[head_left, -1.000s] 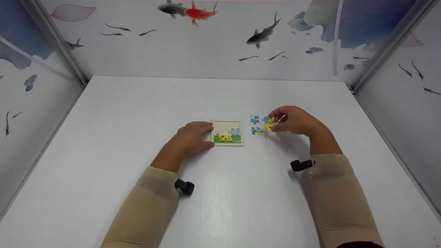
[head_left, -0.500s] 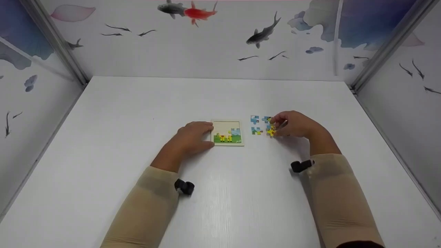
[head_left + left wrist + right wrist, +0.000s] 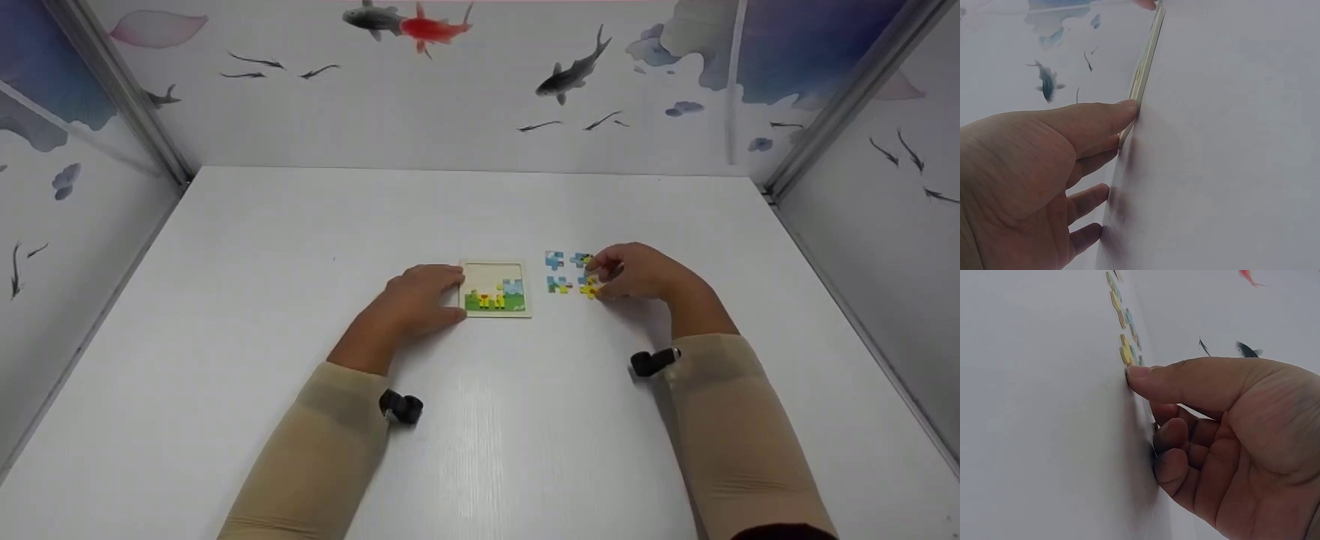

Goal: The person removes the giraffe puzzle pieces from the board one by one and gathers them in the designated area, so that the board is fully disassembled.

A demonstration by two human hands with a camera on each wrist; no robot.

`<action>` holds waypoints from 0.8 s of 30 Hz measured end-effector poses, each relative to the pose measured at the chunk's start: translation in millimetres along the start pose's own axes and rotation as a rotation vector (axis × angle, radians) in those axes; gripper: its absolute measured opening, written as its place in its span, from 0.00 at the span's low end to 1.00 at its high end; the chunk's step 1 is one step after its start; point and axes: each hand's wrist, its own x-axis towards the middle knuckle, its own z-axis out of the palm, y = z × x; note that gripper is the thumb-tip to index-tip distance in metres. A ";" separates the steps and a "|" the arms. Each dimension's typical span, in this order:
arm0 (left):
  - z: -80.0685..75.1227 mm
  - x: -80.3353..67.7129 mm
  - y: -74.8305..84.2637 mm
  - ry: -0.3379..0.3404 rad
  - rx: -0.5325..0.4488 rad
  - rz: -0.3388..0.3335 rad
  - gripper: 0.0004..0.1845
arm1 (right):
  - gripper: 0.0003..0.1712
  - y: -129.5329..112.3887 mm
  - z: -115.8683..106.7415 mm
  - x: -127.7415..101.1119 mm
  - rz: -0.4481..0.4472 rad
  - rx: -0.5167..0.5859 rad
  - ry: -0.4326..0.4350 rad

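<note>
A small square wooden puzzle tray point(image 3: 491, 271) lies on the white table, its lower part filled with green, yellow and light-blue pieces. My left hand point(image 3: 418, 300) grips the tray's left side, thumb at the near corner and a finger at the far corner. In the left wrist view, the tray point(image 3: 1148, 64) shows edge-on at the thumb. To the right of the tray, my right hand point(image 3: 643, 274) pinches a yellow-and-blue puzzle piece point(image 3: 587, 288) at tabletop level. Its thumb touches that piece point(image 3: 1126, 351) in the right wrist view; the index fingertip is partly hidden there.
Several loose pieces lie flat beside the tray: a blue piece point(image 3: 554, 260), a blue-and-green piece point(image 3: 559, 285) and a blue piece with yellow and dark marks point(image 3: 579, 259). White panels point(image 3: 465, 112) printed with fish enclose the table's back and sides.
My right hand has lowered slightly toward me, bringing the yellow-and-blue piece down below the far right loose piece. The left hand and tray have stayed still.
</note>
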 end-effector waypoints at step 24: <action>-0.5 0.1 1.8 -0.008 -0.001 -0.004 0.38 | 0.26 -92.1 35.0 4.8 -0.101 -0.031 -0.012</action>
